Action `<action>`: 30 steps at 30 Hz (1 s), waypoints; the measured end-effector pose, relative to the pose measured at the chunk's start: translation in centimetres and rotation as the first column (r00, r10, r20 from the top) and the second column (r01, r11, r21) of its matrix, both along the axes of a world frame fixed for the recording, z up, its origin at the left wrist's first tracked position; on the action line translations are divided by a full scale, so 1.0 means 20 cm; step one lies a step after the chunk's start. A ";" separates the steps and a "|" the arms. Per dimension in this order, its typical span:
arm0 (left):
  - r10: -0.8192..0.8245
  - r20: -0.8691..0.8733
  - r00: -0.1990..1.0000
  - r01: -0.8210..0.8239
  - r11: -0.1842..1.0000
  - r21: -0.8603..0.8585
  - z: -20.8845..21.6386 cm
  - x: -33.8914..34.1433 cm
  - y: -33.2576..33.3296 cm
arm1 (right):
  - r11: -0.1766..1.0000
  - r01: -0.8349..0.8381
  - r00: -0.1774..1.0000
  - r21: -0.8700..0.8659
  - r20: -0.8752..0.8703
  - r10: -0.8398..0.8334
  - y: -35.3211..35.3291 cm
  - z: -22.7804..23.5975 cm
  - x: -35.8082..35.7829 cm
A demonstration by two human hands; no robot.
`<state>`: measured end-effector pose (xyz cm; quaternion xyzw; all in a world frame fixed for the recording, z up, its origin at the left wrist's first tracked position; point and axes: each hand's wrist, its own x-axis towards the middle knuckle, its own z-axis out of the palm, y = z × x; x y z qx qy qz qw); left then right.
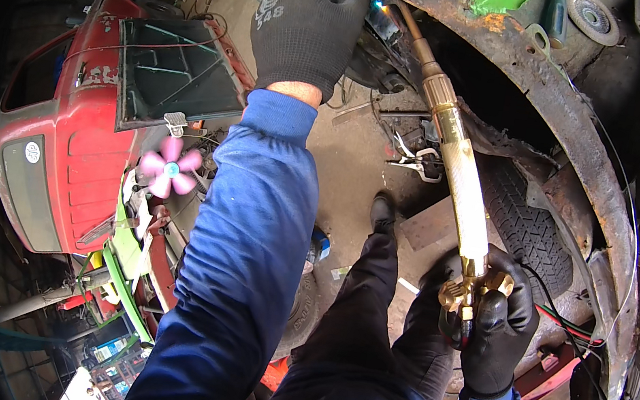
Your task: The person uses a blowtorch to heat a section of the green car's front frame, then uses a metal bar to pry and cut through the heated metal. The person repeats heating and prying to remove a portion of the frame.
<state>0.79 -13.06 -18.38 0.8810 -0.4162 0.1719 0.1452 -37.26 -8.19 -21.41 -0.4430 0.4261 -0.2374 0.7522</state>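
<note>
A long brass gas torch point(460, 183) slants up and leftward, with my black-gloved right hand point(500, 324) closed around its lower end by the valve knobs. At the torch tip a small blue flame point(378, 4) burns against dark metal, where an orange glow shows. Close beside that flame is my left hand point(310, 35), in a black knit glove with its fingers curled at the metal edge. What those fingers grip is hidden beneath the glove. A rusty curved car body panel point(511, 63), patched with green paint, arches over the torch's right side.
A tyre point(526, 217) lies under the rusty panel. To the left stand a red vehicle cab point(91, 110) and a pink-bladed fan point(169, 167). White-handled locking clamps point(417, 160) rest on the floor. Dark and red hoses point(575, 334) run at the lower right.
</note>
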 end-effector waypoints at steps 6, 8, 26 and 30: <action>0.004 -0.005 1.000 -0.004 1.000 0.004 0.00 0.00 0.00 | 1.000 -0.005 1.000 0.012 -0.009 0.006 0.00 -0.01 0.00; 0.011 -0.006 1.000 -0.011 1.000 0.013 0.00 0.00 0.00 | 1.000 -0.006 1.000 0.010 -0.010 0.006 0.00 -0.01 -0.01; 0.010 -0.027 1.000 -0.010 1.000 0.006 0.02 -0.02 0.00 | 1.000 0.000 1.000 -0.015 0.006 0.000 -0.01 0.01 0.01; 0.007 -0.046 0.999 -0.008 1.000 -0.007 0.03 -0.03 0.00 | 1.000 0.008 1.000 0.001 -0.001 -0.008 0.00 0.01 0.01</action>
